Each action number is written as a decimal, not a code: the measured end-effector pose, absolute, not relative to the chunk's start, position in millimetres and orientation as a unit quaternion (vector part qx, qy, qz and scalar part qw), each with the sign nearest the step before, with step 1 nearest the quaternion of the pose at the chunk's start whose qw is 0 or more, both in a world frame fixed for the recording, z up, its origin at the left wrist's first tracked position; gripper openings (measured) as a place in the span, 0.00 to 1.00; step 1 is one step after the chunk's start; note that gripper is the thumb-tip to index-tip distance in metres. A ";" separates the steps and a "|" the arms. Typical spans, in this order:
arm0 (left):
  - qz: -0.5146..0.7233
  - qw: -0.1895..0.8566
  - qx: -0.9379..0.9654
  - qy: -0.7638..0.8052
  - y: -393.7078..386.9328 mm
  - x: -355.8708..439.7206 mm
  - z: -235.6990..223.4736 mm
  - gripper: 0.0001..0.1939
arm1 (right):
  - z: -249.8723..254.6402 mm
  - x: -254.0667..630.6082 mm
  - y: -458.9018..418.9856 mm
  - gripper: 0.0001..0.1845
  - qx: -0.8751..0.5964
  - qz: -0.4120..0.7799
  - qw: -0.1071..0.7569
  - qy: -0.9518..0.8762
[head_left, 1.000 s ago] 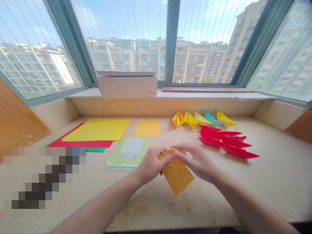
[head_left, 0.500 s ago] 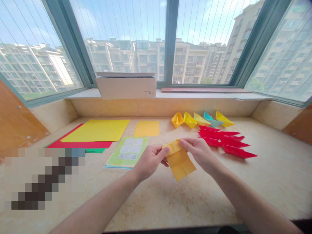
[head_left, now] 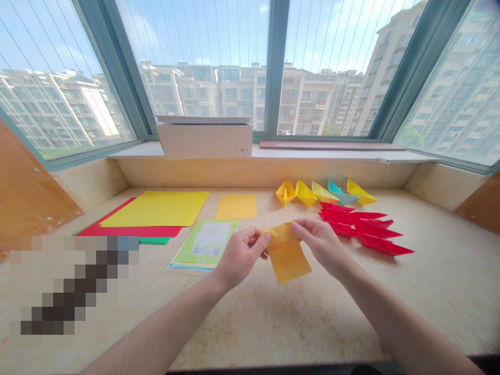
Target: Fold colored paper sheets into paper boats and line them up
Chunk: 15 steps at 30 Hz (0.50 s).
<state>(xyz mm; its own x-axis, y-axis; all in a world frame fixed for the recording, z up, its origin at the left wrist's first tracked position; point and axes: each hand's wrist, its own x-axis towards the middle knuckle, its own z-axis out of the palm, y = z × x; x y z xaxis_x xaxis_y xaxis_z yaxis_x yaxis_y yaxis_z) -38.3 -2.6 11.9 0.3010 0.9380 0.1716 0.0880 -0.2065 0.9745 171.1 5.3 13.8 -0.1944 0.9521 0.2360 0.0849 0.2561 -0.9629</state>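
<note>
A partly folded sheet of orange-yellow paper [head_left: 289, 260] is held up above the countertop between my two hands. My left hand [head_left: 247, 255] pinches its upper left corner between thumb and fingers. At the upper right corner, my right hand [head_left: 318, 240] grips it the same way. A band along the top edge looks folded over, and the lower part hangs free. Behind the hands on the right are several red paper boats [head_left: 377, 229] in a cluster. Farther back stands a row of yellow and orange paper boats [head_left: 307, 194] with one blue paper boat [head_left: 340, 192].
Yellow sheets [head_left: 156, 208] lie over red paper [head_left: 128, 230] and green paper [head_left: 155, 241] on the left. A small orange-yellow stack [head_left: 236, 206] and a green-patterned paper packet [head_left: 187, 260] lie nearer the middle. A white box [head_left: 205, 141] stands on the windowsill. The lower left is pixelated.
The paper in my hands has tilted slightly, and its lower edge sits a little higher and more level. Both hands keep their hold at the top corners. The view has shifted slightly.
</note>
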 end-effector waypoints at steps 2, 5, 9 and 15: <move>0.439 0.461 0.654 0.408 -3.3 -38.7 12.7 0.16 | 12.6 172.0 6.7 0.16 -0.400 0.465 0.474 -0.632; 0.454 0.437 0.658 0.412 -4.1 -38.4 12.1 0.15 | 9.5 172.9 9.7 0.16 -0.397 0.471 0.452 -0.645; 0.509 0.406 0.629 0.424 -3.6 -38.7 9.7 0.17 | 6.7 171.2 11.2 0.18 -0.394 0.468 0.461 -0.643; 0.521 0.368 0.646 0.419 -4.9 -40.6 10.2 0.13 | 6.6 168.4 9.1 0.18 -0.387 0.480 0.469 -0.632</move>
